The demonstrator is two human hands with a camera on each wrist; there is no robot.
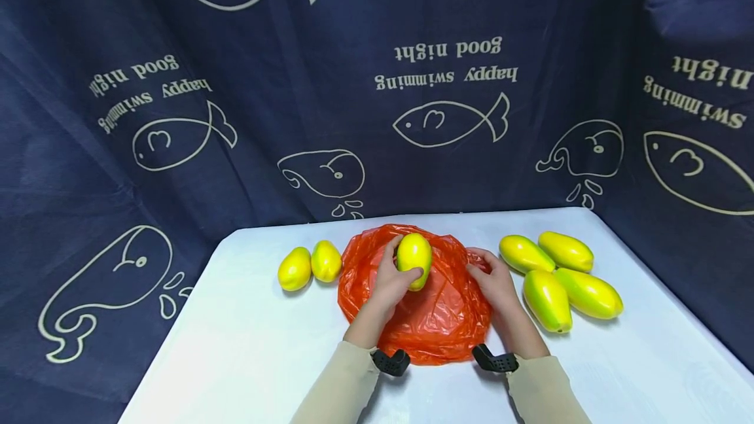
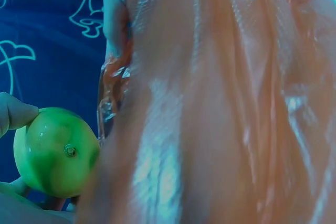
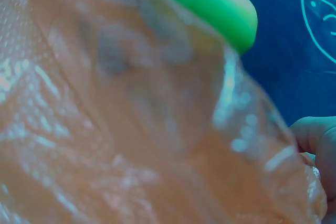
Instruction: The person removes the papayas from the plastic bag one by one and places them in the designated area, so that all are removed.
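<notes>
In the head view my left hand (image 1: pixel 393 281) grips a yellow mango (image 1: pixel 415 255) and holds it above a red plastic bag (image 1: pixel 438 313). The left wrist view shows the mango (image 2: pixel 55 150) end-on, its stem spot facing the camera, with the thumb (image 2: pixel 18 114) on its upper side. My right hand (image 1: pixel 493 280) pinches the bag's right edge, also visible at the lower right of the right wrist view. Both wrist views are largely filled by the bag's wrinkled film (image 3: pixel 131 145). The bag lies spread with its mouth wide.
Two yellow mangoes, one nearer (image 1: pixel 294 269) and one beside the bag (image 1: pixel 326 261), lie to the left. Several longer yellow-green fruits (image 1: pixel 546 300) are grouped right of my right hand. A dark blue printed curtain (image 1: pixel 330 84) hangs behind the white table (image 1: pixel 235 339).
</notes>
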